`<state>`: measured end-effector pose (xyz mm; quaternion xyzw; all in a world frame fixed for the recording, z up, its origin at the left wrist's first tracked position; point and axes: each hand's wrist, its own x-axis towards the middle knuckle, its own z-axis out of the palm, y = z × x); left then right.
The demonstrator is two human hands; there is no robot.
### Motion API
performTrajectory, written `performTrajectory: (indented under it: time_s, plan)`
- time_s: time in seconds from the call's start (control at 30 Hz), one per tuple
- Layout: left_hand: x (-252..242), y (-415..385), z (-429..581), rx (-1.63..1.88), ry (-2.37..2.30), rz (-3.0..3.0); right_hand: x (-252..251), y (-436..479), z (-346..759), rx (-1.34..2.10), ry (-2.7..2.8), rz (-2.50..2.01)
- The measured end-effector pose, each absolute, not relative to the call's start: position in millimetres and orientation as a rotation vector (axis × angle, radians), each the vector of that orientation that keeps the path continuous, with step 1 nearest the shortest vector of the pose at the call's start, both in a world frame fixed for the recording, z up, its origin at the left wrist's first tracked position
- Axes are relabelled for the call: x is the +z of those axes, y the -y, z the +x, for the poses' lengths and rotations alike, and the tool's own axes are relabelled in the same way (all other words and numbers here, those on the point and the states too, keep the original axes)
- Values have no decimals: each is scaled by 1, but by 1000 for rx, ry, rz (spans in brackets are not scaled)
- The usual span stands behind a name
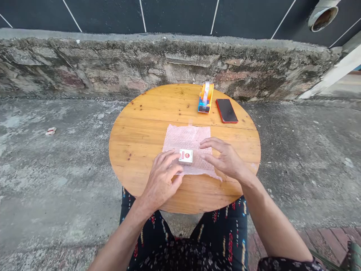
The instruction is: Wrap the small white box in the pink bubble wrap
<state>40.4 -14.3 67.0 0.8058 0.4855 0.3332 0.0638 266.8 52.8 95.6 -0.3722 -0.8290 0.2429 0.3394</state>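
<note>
So where is the small box [185, 156]?

On the near part of a pink bubble wrap sheet [187, 137], which lies flat in the middle of the round wooden bench [135, 131]. It is white with a red mark on top.

And the hands?

Apart, one on each side of the box. The left hand [161, 180] has its fingers bent against the box's left side, with the thumb down by the near edge of the sheet. I cannot tell whether it grips the box or only touches it. The right hand [225, 158] lies spread and flat on the wrap just to the right of the box, palm down, clamped on nothing.

What else is on the bench?

At the far edge, an orange and blue tape dispenser [205, 98] stands upright, and a dark phone [226, 110] with a red rim lies just beside it on the right. Both are well apart from the hands.

Beyond that?

A concrete floor [56, 169] lies all round, with a rough stone wall [84, 67] behind the bench.
</note>
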Motion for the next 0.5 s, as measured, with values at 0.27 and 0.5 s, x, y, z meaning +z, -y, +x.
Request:
performTrajectory:
  time_s: [0.27,0.5]
  plan:
    - [58,25,41,1046,-1474,2402,70,-57,234,371,2517,-1046]
    - [62,25,41,1094,-1455,2393,69,-62,236,384,2460,-1106]
